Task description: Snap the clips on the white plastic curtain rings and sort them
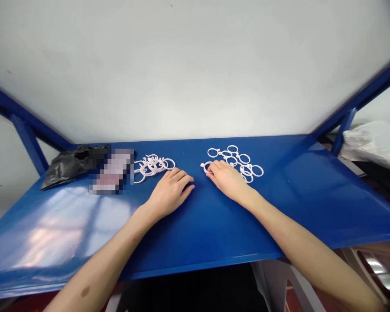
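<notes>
White plastic curtain rings lie in two groups on the blue table (195, 234). The right group (233, 149) is spread out, its rings round with small knobs or eyelets. In the left heap (154, 164) the rings overlap, and some look open at one side. My right hand (225, 175) reaches over the near side of the right group, its thumb and fingertips closed on a white curtain ring (206, 168) at the group's left edge. My left hand (173, 190) rests on the tabletop just right of the left heap, fingers loosely apart, with nothing visible in it.
A black plastic bag (68, 167) lies at the back left, beside a blurred-out flat object (113, 171). Blue frame bars (29, 143) rise at both ends of the table. Clear plastic wrapping (370, 141) is beyond the right end. A pale wall stands behind.
</notes>
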A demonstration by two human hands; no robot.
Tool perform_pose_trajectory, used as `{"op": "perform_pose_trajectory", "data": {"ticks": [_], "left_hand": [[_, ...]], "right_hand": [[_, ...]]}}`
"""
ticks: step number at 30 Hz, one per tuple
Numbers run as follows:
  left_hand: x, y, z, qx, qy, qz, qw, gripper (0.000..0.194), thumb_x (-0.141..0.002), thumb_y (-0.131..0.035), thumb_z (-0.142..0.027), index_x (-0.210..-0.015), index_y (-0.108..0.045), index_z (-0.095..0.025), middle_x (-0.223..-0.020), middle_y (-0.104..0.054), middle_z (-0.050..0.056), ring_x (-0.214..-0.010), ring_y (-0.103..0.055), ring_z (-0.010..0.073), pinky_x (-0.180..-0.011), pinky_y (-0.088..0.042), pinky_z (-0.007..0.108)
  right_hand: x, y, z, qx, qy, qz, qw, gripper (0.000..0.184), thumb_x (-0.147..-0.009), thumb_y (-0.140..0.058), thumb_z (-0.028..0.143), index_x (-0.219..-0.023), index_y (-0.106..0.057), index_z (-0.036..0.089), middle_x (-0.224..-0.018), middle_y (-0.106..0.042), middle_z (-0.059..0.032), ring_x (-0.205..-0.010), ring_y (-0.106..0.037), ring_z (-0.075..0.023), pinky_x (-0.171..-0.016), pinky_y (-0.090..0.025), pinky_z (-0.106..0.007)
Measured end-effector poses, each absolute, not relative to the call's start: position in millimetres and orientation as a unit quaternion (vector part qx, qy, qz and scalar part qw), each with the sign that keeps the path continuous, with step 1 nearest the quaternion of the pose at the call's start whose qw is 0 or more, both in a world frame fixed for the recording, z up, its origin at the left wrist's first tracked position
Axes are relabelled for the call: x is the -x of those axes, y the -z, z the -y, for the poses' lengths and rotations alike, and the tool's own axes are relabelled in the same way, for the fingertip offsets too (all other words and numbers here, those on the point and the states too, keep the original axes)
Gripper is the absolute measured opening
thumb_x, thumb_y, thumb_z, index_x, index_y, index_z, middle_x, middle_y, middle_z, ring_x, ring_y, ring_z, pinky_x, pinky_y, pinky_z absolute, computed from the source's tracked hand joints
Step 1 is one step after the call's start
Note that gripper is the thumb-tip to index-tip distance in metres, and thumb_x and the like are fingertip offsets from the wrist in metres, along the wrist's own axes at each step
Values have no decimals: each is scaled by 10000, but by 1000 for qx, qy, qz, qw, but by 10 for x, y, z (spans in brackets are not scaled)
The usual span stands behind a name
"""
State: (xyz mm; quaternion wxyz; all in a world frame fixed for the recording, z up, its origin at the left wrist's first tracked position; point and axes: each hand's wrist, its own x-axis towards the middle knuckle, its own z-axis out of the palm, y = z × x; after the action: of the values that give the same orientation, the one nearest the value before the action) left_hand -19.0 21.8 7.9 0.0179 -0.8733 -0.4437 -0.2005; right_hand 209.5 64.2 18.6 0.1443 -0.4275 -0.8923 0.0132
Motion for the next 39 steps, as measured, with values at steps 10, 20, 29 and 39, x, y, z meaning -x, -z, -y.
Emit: {"op": "perform_pose_trajectory", "data": {"ticks": [10,20,29,39], "left_hand": [[152,30,-256,886,224,405,-1,267,-1006,-497,-193,-1204,-677,-185,-1193,-725,102,-1078,-637,240,-925,-539,425],[101,30,-215,812,320,470,-134,174,-888,-708,-193,-973,-558,-211,-904,-646,-13,-756,-615,134,-685,-507,265],[174,-3,-239,811,277,506,-99,376,-853,-728,-197,-1164,-516,-198,-1058,-679,58,-1033,-633,255,-892,-529,419],[141,28,-208,806,282,500,-143,247,-867,-665,-157,-1057,-519,-219,-949,-665,18,-923,-650,214,-815,-537,355]], "right_hand": [[-2052,-188,-553,376,-167,873,263,124,-1032,-527,269,-969,-602,192,-967,-667,-48,-861,-632,-176,-781,-507,-316],[-2024,-183,-475,423,-73,877,217,188,-1020,-562,324,-950,-672,188,-912,-688,-30,-753,-641,-153,-656,-445,-272],[-1816,-110,-414,428,-27,884,187,273,-1041,-528,374,-1008,-733,196,-970,-728,-45,-746,-679,-156,-627,-432,-272],[-1803,-141,-369,441,-57,885,140,298,-1033,-533,426,-1123,-720,213,-1043,-718,-61,-792,-698,-182,-623,-454,-288]]}}
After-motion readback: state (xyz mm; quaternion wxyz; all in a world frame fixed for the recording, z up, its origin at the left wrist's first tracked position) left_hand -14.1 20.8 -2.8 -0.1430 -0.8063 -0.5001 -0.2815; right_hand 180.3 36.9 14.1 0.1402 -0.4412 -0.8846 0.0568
